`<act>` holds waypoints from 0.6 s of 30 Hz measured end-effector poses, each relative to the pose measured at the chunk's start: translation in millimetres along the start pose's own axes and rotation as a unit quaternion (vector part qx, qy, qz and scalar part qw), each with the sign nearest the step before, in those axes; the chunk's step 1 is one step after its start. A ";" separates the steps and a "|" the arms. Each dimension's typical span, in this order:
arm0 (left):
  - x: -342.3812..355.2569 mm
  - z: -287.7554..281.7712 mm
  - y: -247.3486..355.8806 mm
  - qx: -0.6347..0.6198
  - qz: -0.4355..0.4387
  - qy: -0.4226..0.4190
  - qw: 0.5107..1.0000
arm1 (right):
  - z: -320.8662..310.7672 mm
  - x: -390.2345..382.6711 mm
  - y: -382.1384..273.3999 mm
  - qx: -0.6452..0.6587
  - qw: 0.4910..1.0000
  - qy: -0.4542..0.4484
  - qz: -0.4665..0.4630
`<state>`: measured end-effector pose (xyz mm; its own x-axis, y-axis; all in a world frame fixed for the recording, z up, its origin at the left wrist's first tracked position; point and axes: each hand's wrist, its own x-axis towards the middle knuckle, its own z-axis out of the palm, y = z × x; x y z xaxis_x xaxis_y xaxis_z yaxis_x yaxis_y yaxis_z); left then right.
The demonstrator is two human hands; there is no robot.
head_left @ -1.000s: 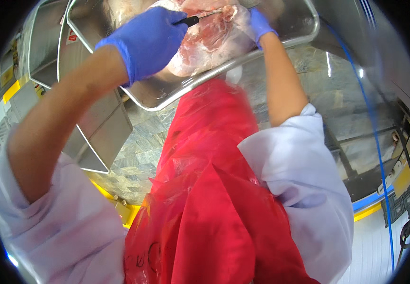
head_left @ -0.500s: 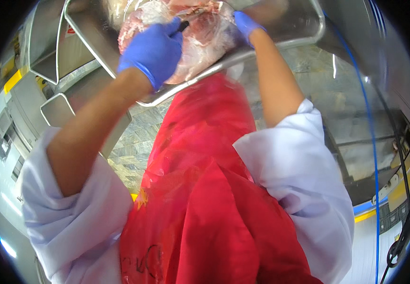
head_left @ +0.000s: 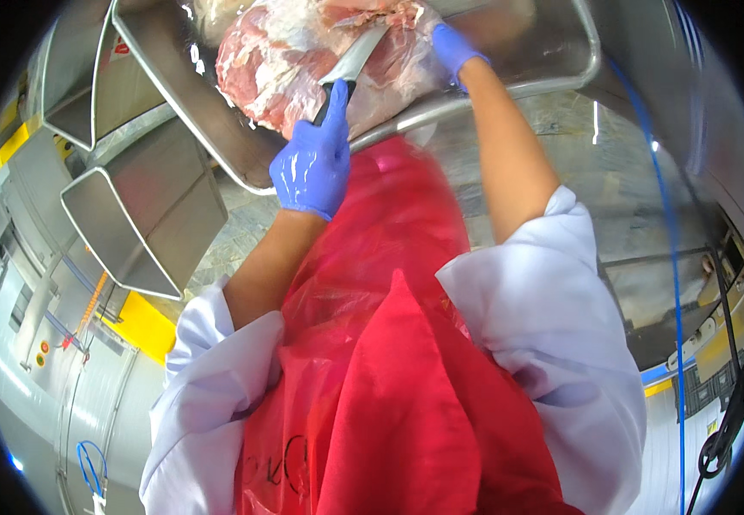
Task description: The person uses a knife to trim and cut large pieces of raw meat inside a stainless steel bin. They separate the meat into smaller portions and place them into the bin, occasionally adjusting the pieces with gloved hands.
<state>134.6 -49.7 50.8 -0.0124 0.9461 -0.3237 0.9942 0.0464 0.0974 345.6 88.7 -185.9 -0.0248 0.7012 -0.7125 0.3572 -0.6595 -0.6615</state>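
A large piece of raw pink meat with white fat lies in a steel tray at the top of the head view. My gloved left hand is closed round the black handle of a knife, its index finger along the handle and its blade over the meat, angled toward the upper right. At the meat's right end, my gloved right hand grips the edge, its fingertips partly hidden.
Empty-looking steel bins stand to the left, near a yellow panel. A blue hose and black cable hang at the right. My red apron fills the lower middle, over a tiled floor.
My left hand has moved down toward me, turning the knife so its blade points away and shows more fully. My right hand stays at the meat's right end, shifted only slightly.
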 end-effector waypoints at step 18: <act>16.4 -31.6 -40.2 -0.191 0.081 -0.032 0.978 | 5.9 -5.2 -14.6 -0.049 0.997 0.063 0.006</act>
<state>91.0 -25.9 71.3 0.1614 0.9293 -0.3323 0.8701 0.0249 0.4923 335.0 93.1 -173.9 0.0961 0.7258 -0.6811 0.4471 -0.6428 -0.6220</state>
